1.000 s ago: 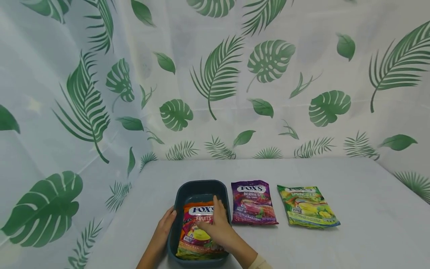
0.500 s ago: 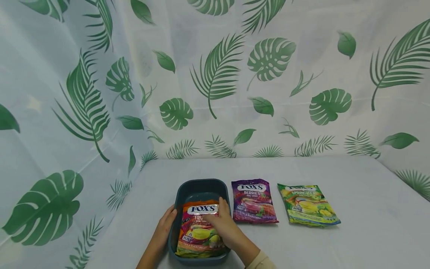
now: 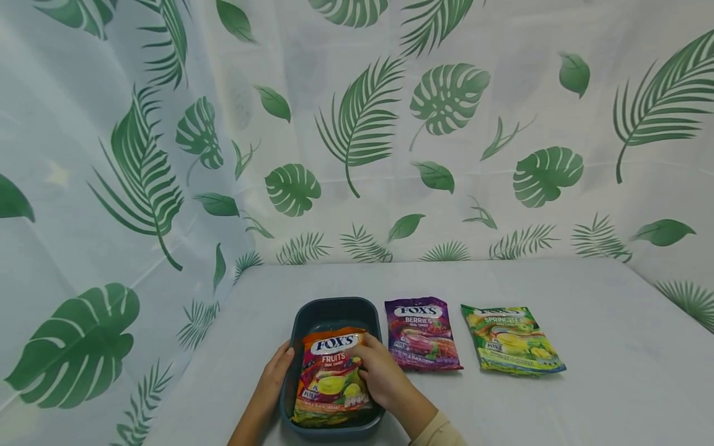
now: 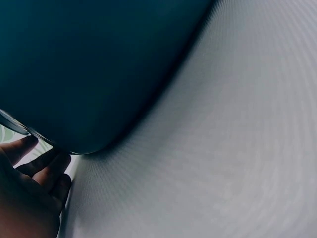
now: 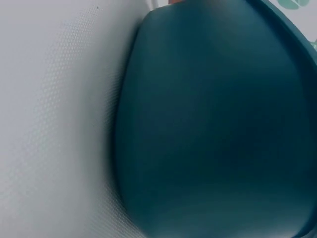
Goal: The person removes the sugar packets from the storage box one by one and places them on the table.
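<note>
A dark teal rectangular bin (image 3: 337, 306) stands at the near middle, with an orange-and-red bag of Fox's Fruits candy (image 3: 330, 387) lying inside it. My right hand (image 3: 385, 378) reaches over the bin's right side and grips the bag by its upper right edge. Its thumb lies on the bag's front and the other fingers are hidden. Against the bin's left wall rests my left hand (image 3: 274, 375), its fingertips (image 4: 62, 161) touching the outside near the rim. In the right wrist view the outer bin wall (image 5: 213, 119) fills most of the picture.
Just right of the bin lies a purple bag of Fox's Berries candy (image 3: 422, 334). Farther right is a green-and-yellow bag of Fox's Spring Tea candy (image 3: 512, 342). A white cloth (image 3: 602, 322) covers the table, and a leaf-print curtain (image 3: 357, 148) hangs behind.
My right hand has gone from lying spread over the bag to gripping its right edge. The bag has tilted slightly. The left hand has stayed at the bin.
</note>
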Motion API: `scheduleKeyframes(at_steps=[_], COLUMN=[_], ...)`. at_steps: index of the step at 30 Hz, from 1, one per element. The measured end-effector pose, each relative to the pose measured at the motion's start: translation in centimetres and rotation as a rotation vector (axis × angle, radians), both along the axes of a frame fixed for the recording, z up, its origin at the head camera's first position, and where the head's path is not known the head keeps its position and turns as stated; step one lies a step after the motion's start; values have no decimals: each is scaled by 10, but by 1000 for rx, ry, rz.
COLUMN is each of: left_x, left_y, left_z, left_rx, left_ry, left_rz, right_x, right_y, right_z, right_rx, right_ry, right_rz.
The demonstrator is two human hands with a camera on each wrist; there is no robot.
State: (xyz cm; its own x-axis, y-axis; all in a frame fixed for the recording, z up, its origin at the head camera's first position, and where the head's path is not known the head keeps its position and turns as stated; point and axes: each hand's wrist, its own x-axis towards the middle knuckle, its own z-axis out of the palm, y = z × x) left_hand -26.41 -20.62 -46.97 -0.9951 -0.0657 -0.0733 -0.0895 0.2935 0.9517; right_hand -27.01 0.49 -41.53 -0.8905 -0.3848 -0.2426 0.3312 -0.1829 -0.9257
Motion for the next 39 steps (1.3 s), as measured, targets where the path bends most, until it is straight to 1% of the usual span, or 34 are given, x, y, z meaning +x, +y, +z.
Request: scheduleKeyframes(at_steps=[4, 7, 10, 17, 22, 26, 30, 34, 39], left_x=[-1, -1, 0, 1, 1, 1, 0, 0, -3], left_y=[0, -1, -1, 0, 1, -1, -2, -1, 0], left_z=[-2, -2, -1, 1, 1, 0, -1, 0, 2], left_rx=[30, 46, 53, 48, 41, 17, -6, -5, -7], left_ry=[-3, -5, -13, -12, -14, -3, 3, -2, -37], left_rz=[-6, -12, -18, -9, -5, -1, 0, 1, 12], right_x=[-1, -1, -1, 0, 2, 4, 4, 5, 6], right_y=[2, 2, 2, -2, -2, -1, -1, -1, 0], right_z=[-3, -3, -2, -1, -2, -6, -10, -10, -10], right_rx=[-65, -76, -54, 32, 26, 29, 64, 89, 82], right_ry=[11, 4, -4, 27, 43, 94, 141, 154, 132], right_rz=[25, 24, 23, 27, 70, 95, 100, 95, 78])
